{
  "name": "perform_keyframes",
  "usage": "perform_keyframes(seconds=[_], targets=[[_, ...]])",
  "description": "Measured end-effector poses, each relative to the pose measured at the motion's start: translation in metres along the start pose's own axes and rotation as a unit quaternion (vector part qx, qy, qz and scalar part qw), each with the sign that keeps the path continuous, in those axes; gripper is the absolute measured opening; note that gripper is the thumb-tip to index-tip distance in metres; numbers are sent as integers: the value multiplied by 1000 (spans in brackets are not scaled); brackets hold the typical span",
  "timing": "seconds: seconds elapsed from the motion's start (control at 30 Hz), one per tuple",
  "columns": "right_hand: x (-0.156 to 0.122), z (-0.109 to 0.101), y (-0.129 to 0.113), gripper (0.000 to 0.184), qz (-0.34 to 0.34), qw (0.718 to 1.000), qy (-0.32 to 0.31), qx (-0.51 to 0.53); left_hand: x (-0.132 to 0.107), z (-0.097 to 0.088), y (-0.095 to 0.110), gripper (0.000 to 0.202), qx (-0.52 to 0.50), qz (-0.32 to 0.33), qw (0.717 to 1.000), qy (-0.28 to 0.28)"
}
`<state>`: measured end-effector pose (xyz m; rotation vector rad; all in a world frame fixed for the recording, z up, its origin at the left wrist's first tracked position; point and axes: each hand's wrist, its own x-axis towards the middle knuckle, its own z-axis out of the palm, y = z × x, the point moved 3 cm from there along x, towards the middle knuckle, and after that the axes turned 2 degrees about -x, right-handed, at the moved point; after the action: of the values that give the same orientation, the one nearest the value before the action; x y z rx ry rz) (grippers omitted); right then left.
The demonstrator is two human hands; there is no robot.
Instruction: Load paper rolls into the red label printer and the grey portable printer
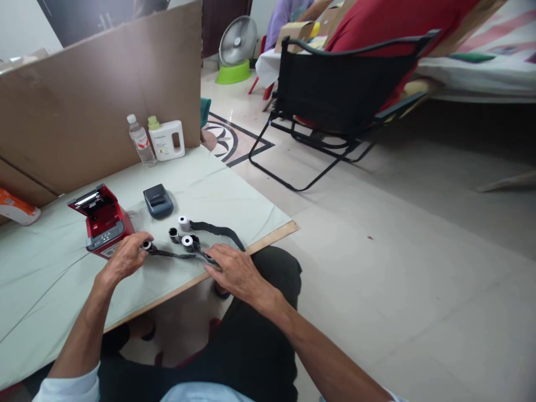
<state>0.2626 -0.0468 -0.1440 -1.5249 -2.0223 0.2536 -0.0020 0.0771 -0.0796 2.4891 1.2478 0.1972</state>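
Note:
Between the fingers of my left hand (124, 257) is a small roll (146, 245) with a pale core, standing on the table. A dark ribbon-like strip (173, 254) runs from it towards my right hand (237, 273), whose fingers close on dark strip material near the table's front edge. Just beyond my hands stand more small rolls: a white one (183, 223) with a long dark strip (220, 230) trailing right, a dark-rimmed one (173, 235) and another white-cored one (188, 242). A red printer (109, 223) with its lid raised stands beyond my left hand.
A dark grey device (158, 201) lies behind the rolls. Farther back stand a clear bottle (141, 142) and a white jug (165, 142) against a cardboard panel (104, 84). An orange-and-white container (17, 207) lies left. On the right a person sits in a black chair (326, 84).

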Motion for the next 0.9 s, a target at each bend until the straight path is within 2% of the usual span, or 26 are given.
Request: perform_keyframes(seconds=[0.2, 0.4, 0.7, 0.9], targets=[[-2, -8, 13, 19, 36, 999, 7, -19, 0, -2, 2, 47, 1, 34, 999, -10], [-1, -12, 19, 19, 42, 997, 53, -32, 3, 0, 20, 29, -3, 79, 997, -20], [-1, -9, 29, 20, 71, 996, 60, 11, 2, -2, 20, 34, 1, 76, 996, -51], [-6, -12, 29, 17, 84, 995, 50, 34, 1, -3, 22, 36, 19, 59, 997, -48]])
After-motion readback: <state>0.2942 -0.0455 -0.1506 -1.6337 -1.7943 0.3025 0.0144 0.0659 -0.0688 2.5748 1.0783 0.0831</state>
